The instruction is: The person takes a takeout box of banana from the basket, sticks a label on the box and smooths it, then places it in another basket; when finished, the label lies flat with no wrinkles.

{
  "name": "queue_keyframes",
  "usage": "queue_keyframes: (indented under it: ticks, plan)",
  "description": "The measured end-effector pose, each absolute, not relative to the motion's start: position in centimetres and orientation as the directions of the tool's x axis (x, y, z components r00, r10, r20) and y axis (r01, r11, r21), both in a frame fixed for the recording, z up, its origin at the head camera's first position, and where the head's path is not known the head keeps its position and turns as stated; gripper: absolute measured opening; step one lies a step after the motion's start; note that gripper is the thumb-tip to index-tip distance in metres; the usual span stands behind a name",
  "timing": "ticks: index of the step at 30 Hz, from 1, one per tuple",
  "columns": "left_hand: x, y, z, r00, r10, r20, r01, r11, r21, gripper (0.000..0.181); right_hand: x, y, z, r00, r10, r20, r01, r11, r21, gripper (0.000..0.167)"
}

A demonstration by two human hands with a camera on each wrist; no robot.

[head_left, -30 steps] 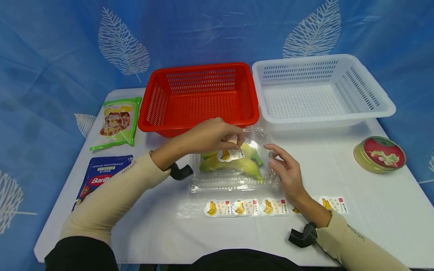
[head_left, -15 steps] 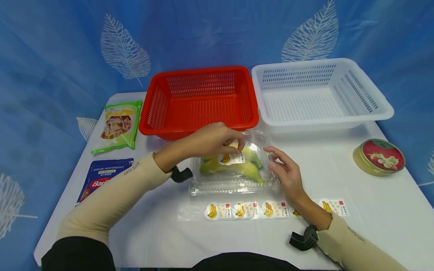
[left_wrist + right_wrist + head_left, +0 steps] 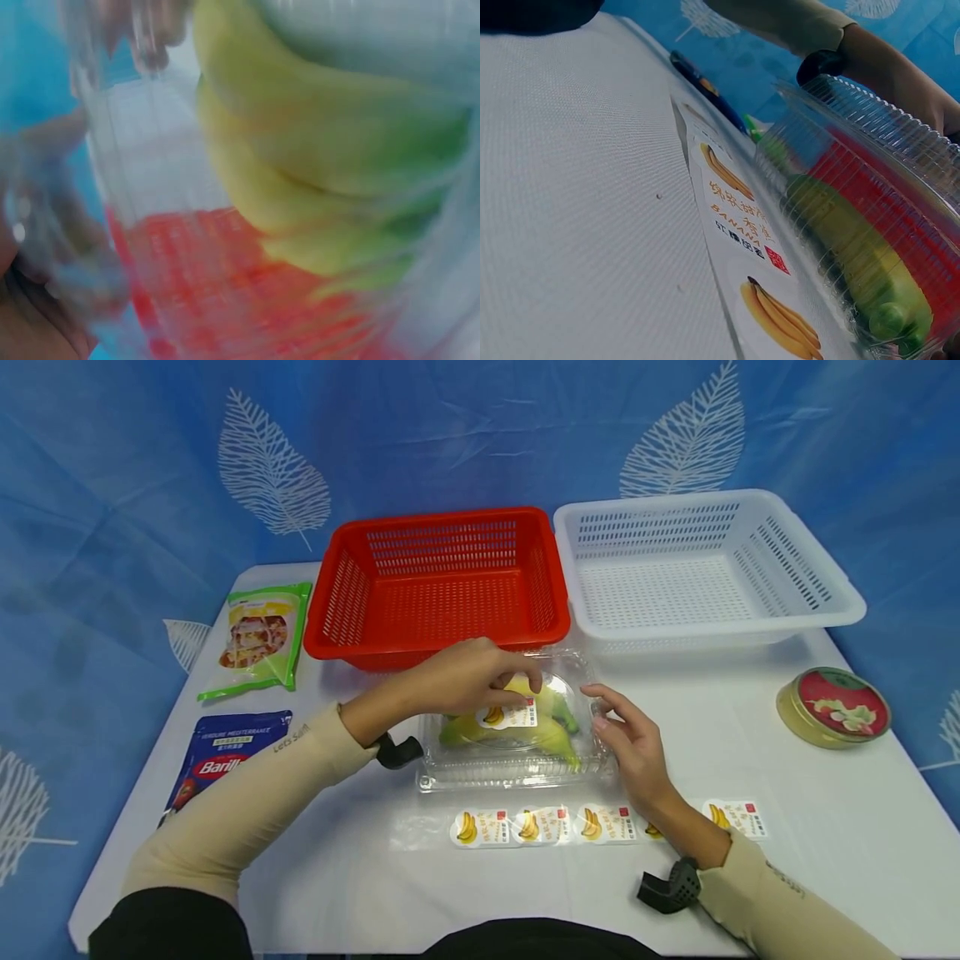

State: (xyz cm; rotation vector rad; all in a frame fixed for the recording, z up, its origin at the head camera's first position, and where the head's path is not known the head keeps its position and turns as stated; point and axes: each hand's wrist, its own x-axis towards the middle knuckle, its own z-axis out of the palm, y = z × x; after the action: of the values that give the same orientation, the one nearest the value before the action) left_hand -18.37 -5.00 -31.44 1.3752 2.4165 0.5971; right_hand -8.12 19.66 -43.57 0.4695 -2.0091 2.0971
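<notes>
A clear lidded container [image 3: 510, 772] holds yellow-green bananas [image 3: 551, 739], seen close through its plastic in the left wrist view. On its lid lies a white banana sticker [image 3: 517, 716]. My left hand [image 3: 468, 677] is over the lid, its bent fingers touching the sticker's upper edge; whether they pinch it I cannot tell. My right hand [image 3: 637, 747] rests at the container's right side, fingers loosely bent against the edge. A strip of banana stickers [image 3: 542, 825] lies in front of the container, partly under my right wrist; the right wrist view shows the strip [image 3: 742, 225] beside the container.
A red basket [image 3: 450, 652] stands behind the container, with a white basket [image 3: 697, 628] to its right. On the left lie a green-edged food bag [image 3: 258, 639] and a blue pouch [image 3: 217, 756]. A round tin [image 3: 834, 708] stands at the right.
The head view has shifted slightly. My left hand's thumb and fingers stand a little farther apart over the sticker; my right hand has hardly moved.
</notes>
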Motion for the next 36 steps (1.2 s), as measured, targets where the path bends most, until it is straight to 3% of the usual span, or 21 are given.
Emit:
queue_keyframes:
  ticks: [14,18,22,30,36]
  plan:
    - [-17.9,-6.2,-31.3,-0.449,0.89,-0.086,0.753,0.428,0.501,0.016,-8.3,19.7,-43.5,-0.922,-0.079,0.379,-0.377,-0.041,-0.925,0.037]
    - [-17.8,-6.2,-31.4,-0.464,0.883,-0.068,0.751,0.433,0.498,0.017,-8.2,19.6,-43.4,-0.913,-0.074,0.402,-0.399,-0.058,-0.915,0.037]
    - [-17.5,-7.0,-31.0,-0.516,0.857,0.013,0.737,0.436,0.515,0.024,-8.2,19.4,-43.4,-0.906,-0.065,0.419,-0.414,-0.073,-0.907,0.037]
    - [-15.4,-11.8,-30.9,-0.705,0.679,0.204,0.624,0.458,0.633,0.022,-8.3,19.2,-43.4,-0.915,-0.094,0.392,-0.389,-0.051,-0.92,0.036]
    - [-13.1,-15.3,-32.1,-0.807,0.558,0.191,0.523,0.527,0.67,0.028,-8.0,20.0,-42.5,-0.916,-0.086,0.391,-0.392,-0.005,-0.92,0.04]
